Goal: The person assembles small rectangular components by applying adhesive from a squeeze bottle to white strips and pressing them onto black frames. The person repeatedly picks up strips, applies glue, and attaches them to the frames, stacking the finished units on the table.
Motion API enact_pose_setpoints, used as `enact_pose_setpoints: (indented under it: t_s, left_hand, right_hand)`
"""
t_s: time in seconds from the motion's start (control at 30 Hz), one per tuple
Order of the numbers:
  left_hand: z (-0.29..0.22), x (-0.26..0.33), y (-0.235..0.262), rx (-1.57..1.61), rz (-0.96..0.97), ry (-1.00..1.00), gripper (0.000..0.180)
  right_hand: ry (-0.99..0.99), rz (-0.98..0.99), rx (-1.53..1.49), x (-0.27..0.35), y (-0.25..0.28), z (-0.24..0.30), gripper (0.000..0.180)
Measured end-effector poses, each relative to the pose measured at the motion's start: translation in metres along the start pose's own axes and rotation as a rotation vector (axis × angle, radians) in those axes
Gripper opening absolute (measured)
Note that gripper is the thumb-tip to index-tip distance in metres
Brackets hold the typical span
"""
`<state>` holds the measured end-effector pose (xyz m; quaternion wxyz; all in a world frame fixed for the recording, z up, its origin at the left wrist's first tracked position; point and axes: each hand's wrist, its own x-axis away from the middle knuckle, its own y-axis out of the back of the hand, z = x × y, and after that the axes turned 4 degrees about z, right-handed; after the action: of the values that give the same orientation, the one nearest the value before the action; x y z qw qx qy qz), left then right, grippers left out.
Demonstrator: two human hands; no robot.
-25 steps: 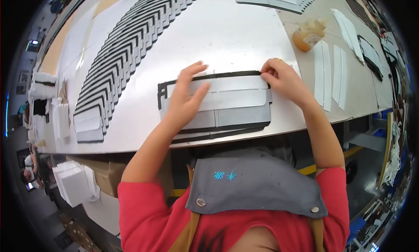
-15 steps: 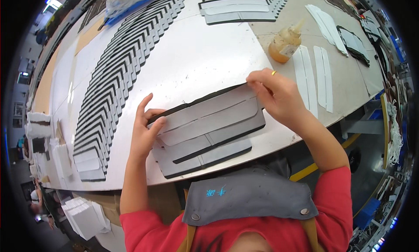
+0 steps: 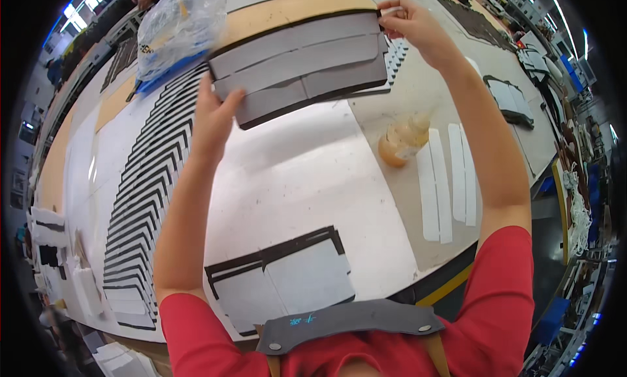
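Upper centre of frame: left hand [image 3: 212,119] and right hand [image 3: 415,24], fingers closed on opposite ends of a grey panel [image 3: 304,66] raised above the desk [image 3: 294,174]. Lower centre: second panel [image 3: 281,279]. Right: bottle [image 3: 401,142], white strips [image 3: 447,181].

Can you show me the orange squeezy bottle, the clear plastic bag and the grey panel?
Orange squeeze bottle [image 3: 400,144], head view, its belly.
Clear plastic bag [image 3: 176,24], head view, its middle.
Grey black-edged flat panel [image 3: 300,66], head view, its centre.

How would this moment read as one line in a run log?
left hand: grips grey black-edged panel stack, lifted off white table | right hand: pinches its top corner | amber bottle: upright
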<state>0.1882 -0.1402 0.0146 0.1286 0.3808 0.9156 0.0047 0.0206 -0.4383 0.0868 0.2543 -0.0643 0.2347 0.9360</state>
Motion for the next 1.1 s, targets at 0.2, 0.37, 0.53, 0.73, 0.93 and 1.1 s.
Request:
enact_pose_setpoints:
  t_s: [0.2,0.37,0.53,0.73,0.93,1.1]
  left_hand:
    - [0.064,-0.053,-0.068,-0.486,-0.001,0.019,0.069]
    - [0.071,-0.051,-0.060,-0.640,0.074,0.045,0.040]
    - [0.069,-0.045,-0.058,-0.648,0.068,0.038,0.022]
    - [0.067,-0.041,-0.060,-0.823,0.077,0.061,0.021]
    - [0.068,-0.037,-0.062,-0.896,0.071,0.053,0.019]
    - [0.066,-0.034,-0.063,-0.909,0.084,0.067,0.019]
  right_hand:
    - [-0.386,-0.091,0.040,-0.012,0.009,-0.129,0.026]
    - [-0.422,-0.130,0.182,-0.015,-0.008,-0.153,0.031]
    - [-0.342,-0.118,0.326,-0.011,-0.009,-0.156,0.032]
    - [-0.255,-0.013,0.421,-0.008,-0.012,-0.145,0.015]
    - [-0.102,-0.047,0.612,-0.002,-0.012,-0.156,0.019]
    - [-0.073,0.029,0.519,0.007,0.001,-0.161,0.027]
